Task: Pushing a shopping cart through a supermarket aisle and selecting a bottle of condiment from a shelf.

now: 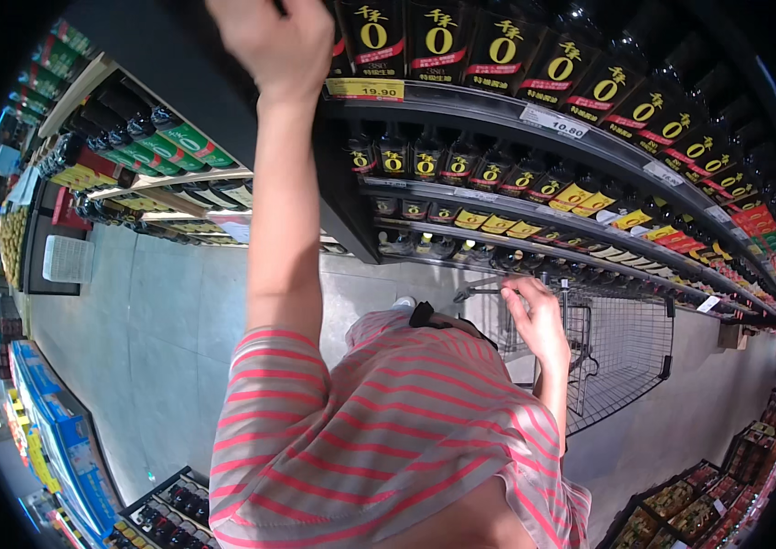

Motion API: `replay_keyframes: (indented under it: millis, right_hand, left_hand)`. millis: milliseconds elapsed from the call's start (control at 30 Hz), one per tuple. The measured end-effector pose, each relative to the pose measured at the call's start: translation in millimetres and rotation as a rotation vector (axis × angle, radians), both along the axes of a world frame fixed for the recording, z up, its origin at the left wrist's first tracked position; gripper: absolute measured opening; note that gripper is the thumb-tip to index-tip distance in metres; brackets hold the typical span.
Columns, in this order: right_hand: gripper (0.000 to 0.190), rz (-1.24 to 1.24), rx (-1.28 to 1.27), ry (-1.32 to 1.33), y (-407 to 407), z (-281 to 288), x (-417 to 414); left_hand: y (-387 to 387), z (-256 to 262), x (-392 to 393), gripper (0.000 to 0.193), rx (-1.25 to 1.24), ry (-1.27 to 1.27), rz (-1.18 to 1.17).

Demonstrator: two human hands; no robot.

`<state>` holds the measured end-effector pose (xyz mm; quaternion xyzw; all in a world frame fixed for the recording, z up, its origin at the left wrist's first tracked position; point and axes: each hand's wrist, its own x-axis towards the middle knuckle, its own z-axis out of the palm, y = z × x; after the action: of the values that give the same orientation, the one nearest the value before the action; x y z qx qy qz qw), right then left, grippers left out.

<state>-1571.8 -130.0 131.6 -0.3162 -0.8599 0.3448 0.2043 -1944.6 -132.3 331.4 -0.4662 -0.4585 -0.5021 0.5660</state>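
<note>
My left hand (285, 41) is raised at the top edge, in front of a dark shelf post and beside the top row of dark soy sauce bottles (439, 41). Its fingers are cut off by the frame, so what they touch is hidden. My right hand (535, 312) is lower, at the handle end of a wire shopping cart (625, 343). Thumb and fingertips meet around the end of a thin grey bar, which looks like part of the cart's handle. A yellow price tag (365, 90) sits on the shelf edge just right of my left wrist.
Shelves of bottles (456, 165) run to the right in several tiers. Wooden shelves with green-labelled bottles (182, 141) stand on the left. A white plastic basket (67, 259) is beyond them. A blue display (72, 439) is lower left, and crates of packaged goods (676, 508) are lower right.
</note>
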Motion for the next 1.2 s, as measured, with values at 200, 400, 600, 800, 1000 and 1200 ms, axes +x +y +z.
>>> replay_keyframes:
  millis: [200, 400, 600, 800, 1000, 1200]
  right_hand:
    - [0.011, -0.104, -0.059, 0.024, -0.2, -21.5, 15.2]
    - [0.010, -0.069, -0.234, 0.112, -12.0, -75.0, 19.1]
    - [0.011, -0.102, -0.396, 0.132, -39.3, -153.7, 30.7]
    - [0.014, -0.255, -0.518, 0.086, -90.9, -209.9, 28.5]
    - [0.008, -0.531, -0.560, 0.161, -167.2, -276.1, 12.1]
    - [0.006, -0.653, -0.552, 0.200, -213.9, -315.3, -30.9]
  left_hand:
    - [-46.9, -117.5, 63.5, 0.019, -0.463, -0.180, -0.408]
    - [-95.1, -320.1, 95.3, 0.024, -1.331, -0.763, -0.434]
    - [-113.3, -368.2, 91.4, 0.038, -1.609, -0.813, -0.248]
    - [-84.5, -419.2, 40.3, 0.049, -1.572, -0.720, -0.111]
    - [-42.8, -454.9, 15.5, 0.071, -1.482, -0.549, -0.088]
    - [-18.4, -481.3, -16.8, 0.057, -1.399, -0.407, 0.043]
